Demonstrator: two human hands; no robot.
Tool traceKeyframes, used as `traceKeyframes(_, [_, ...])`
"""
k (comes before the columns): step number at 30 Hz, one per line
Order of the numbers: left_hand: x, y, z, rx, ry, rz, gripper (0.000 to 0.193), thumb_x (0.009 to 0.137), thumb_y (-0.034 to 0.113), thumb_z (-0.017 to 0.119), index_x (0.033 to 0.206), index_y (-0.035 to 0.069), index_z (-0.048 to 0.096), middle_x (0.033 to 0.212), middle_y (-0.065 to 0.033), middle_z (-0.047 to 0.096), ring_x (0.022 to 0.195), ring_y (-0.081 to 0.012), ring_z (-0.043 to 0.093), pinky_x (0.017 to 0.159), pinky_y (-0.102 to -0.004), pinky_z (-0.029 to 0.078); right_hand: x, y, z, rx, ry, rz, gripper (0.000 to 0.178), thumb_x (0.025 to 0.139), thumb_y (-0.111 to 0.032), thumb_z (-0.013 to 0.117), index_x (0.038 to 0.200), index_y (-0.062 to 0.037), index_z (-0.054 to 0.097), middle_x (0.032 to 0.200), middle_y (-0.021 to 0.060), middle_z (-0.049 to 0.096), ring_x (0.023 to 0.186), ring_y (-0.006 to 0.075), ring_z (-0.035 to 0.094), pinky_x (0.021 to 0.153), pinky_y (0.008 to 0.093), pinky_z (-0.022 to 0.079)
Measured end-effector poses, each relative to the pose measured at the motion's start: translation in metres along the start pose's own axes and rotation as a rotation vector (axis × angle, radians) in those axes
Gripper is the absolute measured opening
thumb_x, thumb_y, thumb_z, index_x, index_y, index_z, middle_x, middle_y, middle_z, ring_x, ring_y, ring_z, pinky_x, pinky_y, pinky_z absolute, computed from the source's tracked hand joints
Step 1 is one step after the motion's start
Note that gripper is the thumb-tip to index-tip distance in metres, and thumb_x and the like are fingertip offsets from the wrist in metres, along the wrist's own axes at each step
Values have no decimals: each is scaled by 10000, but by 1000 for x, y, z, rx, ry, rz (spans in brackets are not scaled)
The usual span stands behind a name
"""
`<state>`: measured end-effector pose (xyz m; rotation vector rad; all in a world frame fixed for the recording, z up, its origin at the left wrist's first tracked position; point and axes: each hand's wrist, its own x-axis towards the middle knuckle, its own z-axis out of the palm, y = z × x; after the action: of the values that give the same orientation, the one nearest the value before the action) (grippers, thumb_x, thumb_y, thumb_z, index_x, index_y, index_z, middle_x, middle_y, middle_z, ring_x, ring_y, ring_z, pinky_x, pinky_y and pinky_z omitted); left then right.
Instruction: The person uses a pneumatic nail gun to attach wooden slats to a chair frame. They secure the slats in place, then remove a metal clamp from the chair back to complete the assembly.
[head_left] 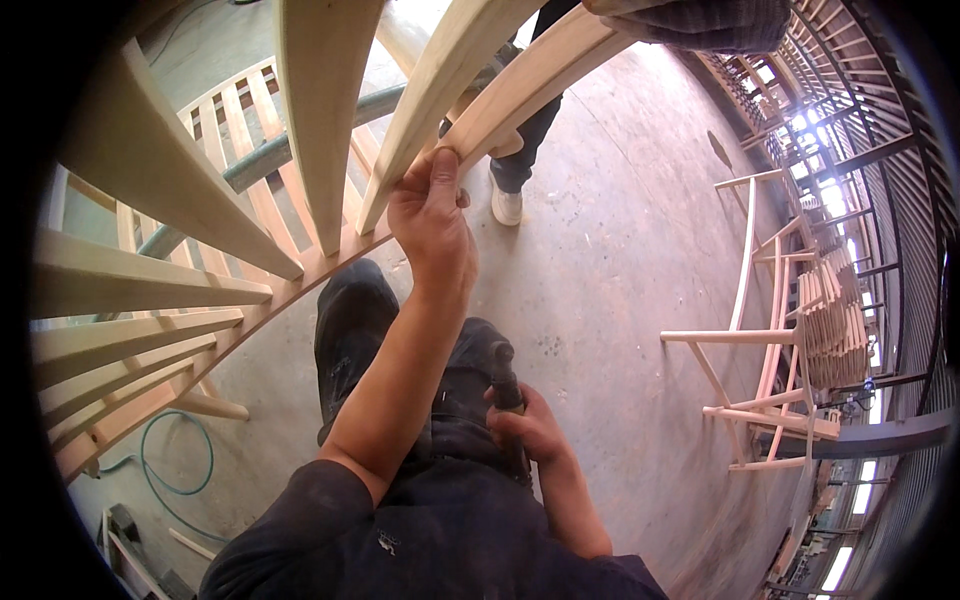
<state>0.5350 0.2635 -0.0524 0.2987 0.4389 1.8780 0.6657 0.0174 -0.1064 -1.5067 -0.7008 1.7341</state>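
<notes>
A pale wooden slatted frame [325,262], like a chair or bench back, arcs across the upper left with its slats fanning toward me. My left hand [437,205] is closed on the frame's end rail [530,85], thumb pressed over its edge near the last slat [440,95]. Down by my lap, my right hand [530,425] is wrapped round a dark handheld tool [505,380] with an angled, rounded head. That head points upward, apart from the wood. The tool's lower end is mostly hidden by my hand and clothes.
Opposite me stands another person, one white shoe [507,205] showing; a gloved hand [700,22] touches the rail's far end. A grey metal pipe [258,163] passes behind the slats. A green hose [150,455] loops on the floor. Wooden frames [745,335] stand at right.
</notes>
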Motion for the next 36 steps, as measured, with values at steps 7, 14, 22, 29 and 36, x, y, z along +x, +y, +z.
traceKeyframes(7, [-4,1,1,-54,46,-41,76,976,97,717,1009,33,739,883,-10,709,737,-61,563,685,-226,420,2,-1,2,2,12,27,456,783,-91,761,1180,-10,551,788,63,631,614,157,608,579,305,518])
traceKeyframes(14, [1,0,-2,-84,-10,-32,74,975,104,719,1009,44,743,890,1,710,726,-57,567,661,-220,412,2,4,0,-4,24,35,462,779,-93,772,1185,-19,563,803,53,638,624,150,610,589,303,521])
traceKeyframes(22, [2,1,-1,-25,13,-20,81,972,114,726,1008,46,752,858,2,714,697,-50,545,643,-229,395,2,1,3,-29,24,35,468,780,-105,769,1190,-16,563,808,50,639,630,149,612,593,303,522])
traceKeyframes(29, [2,0,-3,-25,16,-28,87,971,118,729,1006,44,759,848,-6,717,701,-57,551,651,-232,407,3,2,2,-30,16,43,426,789,-80,735,1178,-23,573,820,58,664,652,155,634,617,301,527])
traceKeyframes(36, [0,3,-2,-22,12,-21,97,969,134,735,1009,51,767,830,4,709,704,-59,529,661,-240,395,5,-1,6,-57,35,54,468,778,-100,756,1191,-6,557,808,57,637,638,154,616,603,301,519])
